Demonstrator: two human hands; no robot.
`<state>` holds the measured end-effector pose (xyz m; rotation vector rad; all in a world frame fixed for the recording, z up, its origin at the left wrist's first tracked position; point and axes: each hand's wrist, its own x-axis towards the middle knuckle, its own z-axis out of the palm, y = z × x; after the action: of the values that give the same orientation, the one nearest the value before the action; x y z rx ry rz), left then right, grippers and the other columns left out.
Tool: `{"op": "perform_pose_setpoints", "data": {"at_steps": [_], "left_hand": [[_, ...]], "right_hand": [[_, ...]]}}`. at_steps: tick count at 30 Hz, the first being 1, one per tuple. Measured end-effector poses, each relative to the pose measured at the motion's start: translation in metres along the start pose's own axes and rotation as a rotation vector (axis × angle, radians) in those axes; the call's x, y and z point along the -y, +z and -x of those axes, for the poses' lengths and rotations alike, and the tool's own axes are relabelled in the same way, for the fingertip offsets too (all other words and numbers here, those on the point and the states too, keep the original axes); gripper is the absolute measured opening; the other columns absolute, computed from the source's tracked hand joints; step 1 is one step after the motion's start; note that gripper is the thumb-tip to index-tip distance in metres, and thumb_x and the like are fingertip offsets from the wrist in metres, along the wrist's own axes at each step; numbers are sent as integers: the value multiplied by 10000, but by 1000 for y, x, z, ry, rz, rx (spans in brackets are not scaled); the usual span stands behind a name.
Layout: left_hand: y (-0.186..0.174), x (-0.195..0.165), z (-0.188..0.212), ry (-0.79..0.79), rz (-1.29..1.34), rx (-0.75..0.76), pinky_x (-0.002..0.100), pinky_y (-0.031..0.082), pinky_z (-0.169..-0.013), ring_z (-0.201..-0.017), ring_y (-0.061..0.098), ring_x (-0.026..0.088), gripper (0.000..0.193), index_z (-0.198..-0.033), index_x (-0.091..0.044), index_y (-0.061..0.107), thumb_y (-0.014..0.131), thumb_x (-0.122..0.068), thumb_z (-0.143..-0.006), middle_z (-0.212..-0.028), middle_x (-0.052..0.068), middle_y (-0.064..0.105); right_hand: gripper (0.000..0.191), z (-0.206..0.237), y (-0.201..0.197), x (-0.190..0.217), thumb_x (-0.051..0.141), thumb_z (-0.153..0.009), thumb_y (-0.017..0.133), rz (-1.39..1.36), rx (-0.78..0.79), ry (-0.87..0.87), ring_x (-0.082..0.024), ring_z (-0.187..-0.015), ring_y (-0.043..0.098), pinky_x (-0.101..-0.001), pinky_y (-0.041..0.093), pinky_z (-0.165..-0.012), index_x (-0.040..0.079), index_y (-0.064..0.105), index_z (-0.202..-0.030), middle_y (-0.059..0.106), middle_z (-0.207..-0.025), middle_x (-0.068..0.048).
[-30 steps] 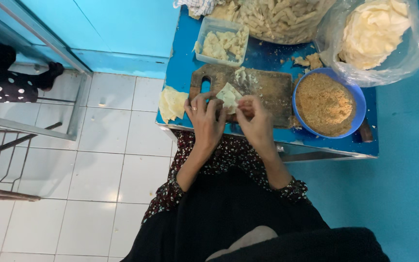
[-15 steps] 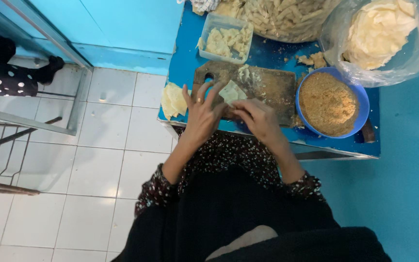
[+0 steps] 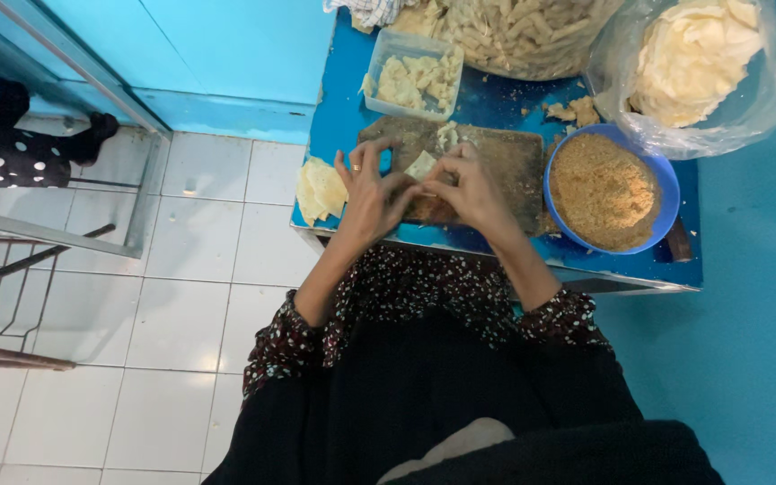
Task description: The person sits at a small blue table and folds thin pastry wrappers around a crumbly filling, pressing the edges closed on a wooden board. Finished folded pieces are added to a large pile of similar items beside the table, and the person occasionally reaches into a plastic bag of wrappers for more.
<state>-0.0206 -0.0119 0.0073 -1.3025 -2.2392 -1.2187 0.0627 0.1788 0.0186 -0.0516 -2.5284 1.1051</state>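
Tabletop (image 3: 496, 108), blue above white floor tiles (image 3: 181, 296), carries a wooden board (image 3: 505, 166) under both hands (image 3: 419, 193), seemingly pinched together on a pale dough sheet (image 3: 421, 165).

Bowl: a blue bowl (image 3: 612, 190) of brown crumbs, right end of the blue table (image 3: 505, 101).
Tub: a clear plastic tub (image 3: 413, 74) of pale pieces, far side.
Bag: a clear bag (image 3: 695, 65) of cream sheets, far right corner.
Floor: white tiles (image 3: 177, 260).
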Motion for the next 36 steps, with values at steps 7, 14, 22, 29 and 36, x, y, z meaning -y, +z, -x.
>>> {"op": "perform_pose_setpoints", "data": {"at_steps": [7,14,22,29,36], "left_hand": [[10,4,-2,-9,-78,10,736,141,-1121,-1344,414,377,109,-852,-116,762,842,-186,-828,-1420,127,501],[14,8,-2,-71,54,-49,691,204,-1137,-1368,419,356,124,-907,-136,774,815,-130,-791,-1415,98,513],[21,5,-5,-91,-63,2,695,181,-1117,-1319,423,368,115,-925,-106,754,812,-129,-828,-1361,116,517],[15,1,-6,-70,22,-74,635,265,-1112,-1322,424,353,120,-975,-135,765,787,-140,-857,-1426,116,504],[20,-1,-6,-20,-160,-41,699,198,-1144,-1348,410,352,177,-1072,-135,758,786,-179,-903,-1457,103,474]], "right_hand": [[148,21,-3,19,108,-911,771,144,-44,-217,-304,-898,663,-400,513,-759,19,748,-1028,656,-977,-112],[91,-2,-7,4,97,-886,789,-4,73,-53,-275,-871,647,-382,501,-732,36,755,-944,623,-940,-118],[137,9,-2,12,193,-890,789,98,7,66,-248,-817,642,-386,475,-742,84,740,-957,617,-890,-68],[140,18,-4,26,239,-909,789,483,-127,-203,-266,-981,581,-445,390,-843,138,771,-1005,613,-987,-43],[239,15,-2,27,259,-828,797,372,-244,-142,-301,-1028,514,-453,399,-880,155,761,-1040,525,-1162,-123]]}}
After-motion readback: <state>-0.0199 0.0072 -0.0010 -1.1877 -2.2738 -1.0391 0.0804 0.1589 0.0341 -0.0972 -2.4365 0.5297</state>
